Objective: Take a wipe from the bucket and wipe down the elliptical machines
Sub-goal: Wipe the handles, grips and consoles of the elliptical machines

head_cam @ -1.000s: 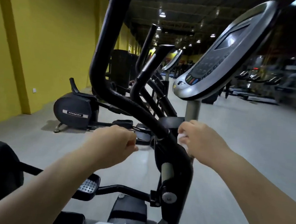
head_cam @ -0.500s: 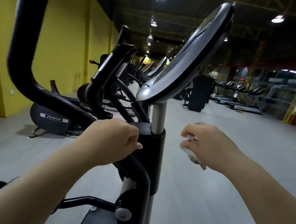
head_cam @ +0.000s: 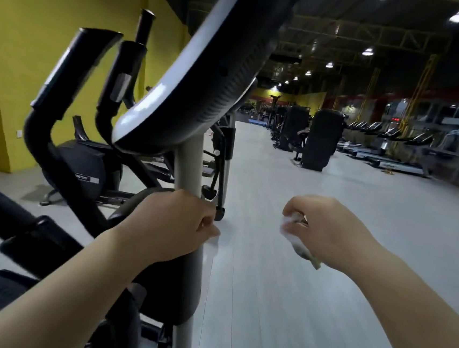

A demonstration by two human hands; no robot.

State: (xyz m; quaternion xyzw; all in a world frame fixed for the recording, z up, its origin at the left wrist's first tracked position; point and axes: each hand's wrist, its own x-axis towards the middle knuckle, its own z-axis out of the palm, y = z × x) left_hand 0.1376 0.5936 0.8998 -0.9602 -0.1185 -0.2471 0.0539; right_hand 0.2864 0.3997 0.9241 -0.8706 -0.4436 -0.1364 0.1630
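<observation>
We hold the wipe (head_cam: 292, 233) bunched in the curled fingers of the right hand (head_cam: 329, 234), right of centre in the frame, its crumpled tail trailing out below the palm. The left hand (head_cam: 173, 224), at centre, is curled against the grey post (head_cam: 188, 167) of the nearest elliptical machine (head_cam: 172, 289). Whether it closes on a bar hidden behind it, we cannot tell.

A second ago the right hand and its wipe were pressed to that post, just beneath the console (head_cam: 205, 67). Half a second ago they had lifted clear. Now they hang over open floor (head_cam: 266, 303), apart from the post and touching no part of the machine. The view has also swung. The console's screen faced us then, and we now look up at its ribbed dark back, which fills the upper centre of the frame.

We read this as the end of the pass on the post. The wipe is off the surface, and we seem to be rounding the machine's front rather than scrubbing it. The next stroke will need the right hand brought back leftward to a part not yet wiped, perhaps the console's back or the black handlebars (head_cam: 72, 74) at upper left.

More ellipticals stand behind along the yellow wall (head_cam: 41, 15), at left.
</observation>
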